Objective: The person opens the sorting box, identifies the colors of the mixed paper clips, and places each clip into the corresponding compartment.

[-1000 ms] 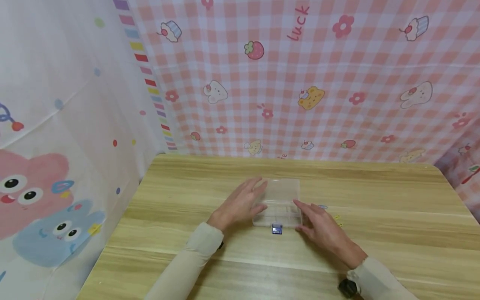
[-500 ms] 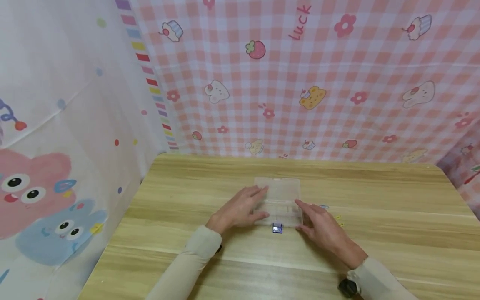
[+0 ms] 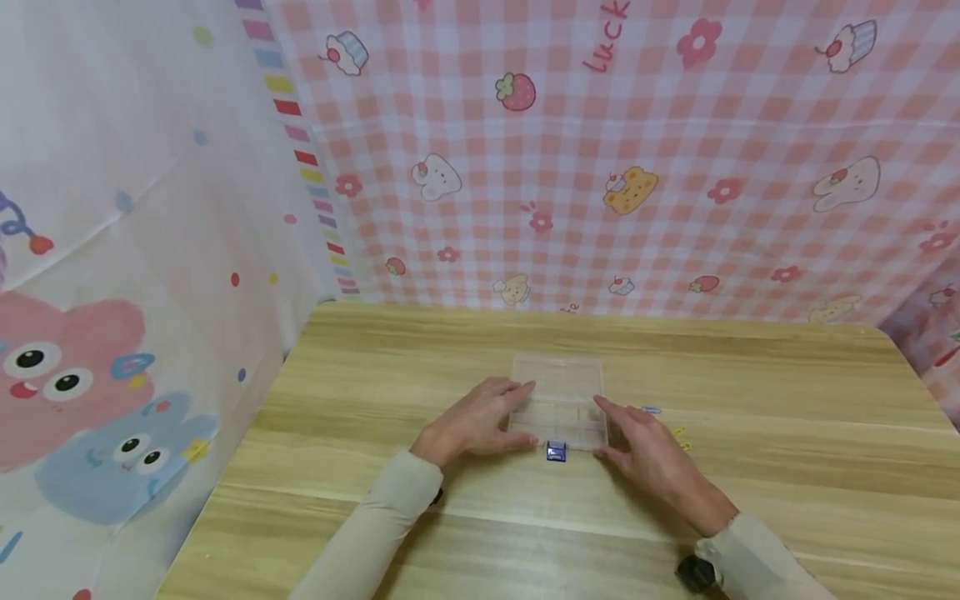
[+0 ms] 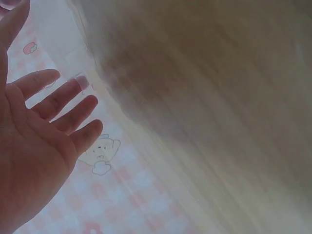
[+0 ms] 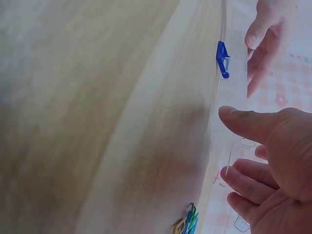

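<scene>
A clear plastic compartment box (image 3: 558,425) lies on the table with its lid (image 3: 558,375) folded back, away from the person. On its front edge sits a blue latch (image 3: 557,452), also seen in the right wrist view. My left hand (image 3: 480,423) is along the box's left side, its thumb by the front edge and fingers stretched towards the lid. Against the right side rests my right hand (image 3: 645,446), thumb near the front corner and forefinger by the hinge line. Both hands' fingers are mostly straight. Faint dividers show inside the box.
Right of the box, partly behind my right hand, lie a blue paper clip (image 3: 651,409) and yellow clips (image 3: 682,438). The wooden table (image 3: 450,550) ends at a pink checked cloth (image 3: 480,208) behind. A white printed cloth (image 3: 150,250) hangs at the left.
My left hand has come slightly towards the person along the box's side, its fingers drawing back from over the lid. The right hand and box stay nearly still; the head view tilts slightly.
</scene>
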A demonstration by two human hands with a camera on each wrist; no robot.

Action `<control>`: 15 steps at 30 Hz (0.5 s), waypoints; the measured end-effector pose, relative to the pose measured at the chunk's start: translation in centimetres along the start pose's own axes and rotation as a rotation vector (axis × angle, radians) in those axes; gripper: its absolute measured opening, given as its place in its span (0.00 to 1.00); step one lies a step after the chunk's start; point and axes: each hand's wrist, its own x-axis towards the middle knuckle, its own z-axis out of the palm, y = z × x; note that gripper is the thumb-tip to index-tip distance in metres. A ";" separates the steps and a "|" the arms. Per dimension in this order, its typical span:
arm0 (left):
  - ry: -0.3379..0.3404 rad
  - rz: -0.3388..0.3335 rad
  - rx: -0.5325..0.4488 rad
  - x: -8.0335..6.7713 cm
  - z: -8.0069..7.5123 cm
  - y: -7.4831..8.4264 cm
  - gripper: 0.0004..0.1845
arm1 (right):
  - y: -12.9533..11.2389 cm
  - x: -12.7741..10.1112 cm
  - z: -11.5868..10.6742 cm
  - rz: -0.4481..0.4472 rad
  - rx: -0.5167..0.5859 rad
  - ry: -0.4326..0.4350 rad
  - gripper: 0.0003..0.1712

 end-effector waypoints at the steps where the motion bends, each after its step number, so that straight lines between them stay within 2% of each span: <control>1: -0.003 0.001 -0.010 0.0 0.0 0.0 0.45 | 0.0 0.0 0.1 0.001 -0.002 0.000 0.41; 9: -0.026 0.034 -0.085 0.2 0.1 -0.4 0.42 | 0.0 0.0 0.1 -0.003 -0.010 0.017 0.38; 15: -0.040 0.009 -0.124 0.3 0.1 -0.3 0.40 | 0.0 0.0 -0.1 0.002 0.001 -0.021 0.38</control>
